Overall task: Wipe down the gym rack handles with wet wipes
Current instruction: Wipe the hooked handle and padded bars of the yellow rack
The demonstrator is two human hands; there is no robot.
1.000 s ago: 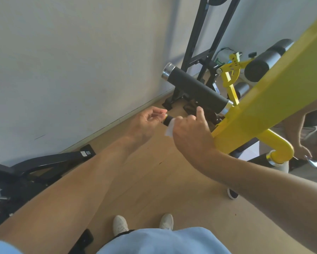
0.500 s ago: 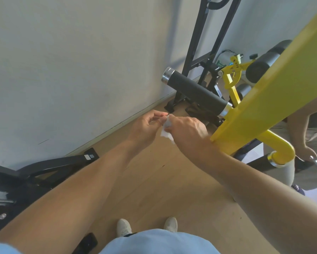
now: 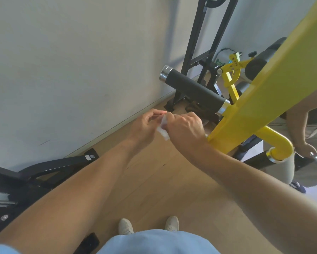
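A white wet wipe (image 3: 162,127) is pinched between my left hand (image 3: 145,125) and my right hand (image 3: 184,128), both raised in front of me over the wooden floor. The two hands touch at the wipe, and most of it is hidden by my right fingers. Just beyond them, up and to the right, the black padded rack handle (image 3: 192,88) with a chrome end cap sticks out from the yellow machine arm (image 3: 260,92). Neither hand touches the handle.
A grey wall runs along the left. Black machine frame (image 3: 44,167) lies low at the left, and black uprights (image 3: 200,33) stand behind the handle. A yellow curved tube (image 3: 277,145) hangs at the right. Another person's hand (image 3: 306,149) holds a phone there. My shoes (image 3: 148,226) are below.
My hands have come closer together and dropped slightly away from the handle. A small dark object seen at my left fingertips a second ago is no longer visible; the wipe now shows between both hands.
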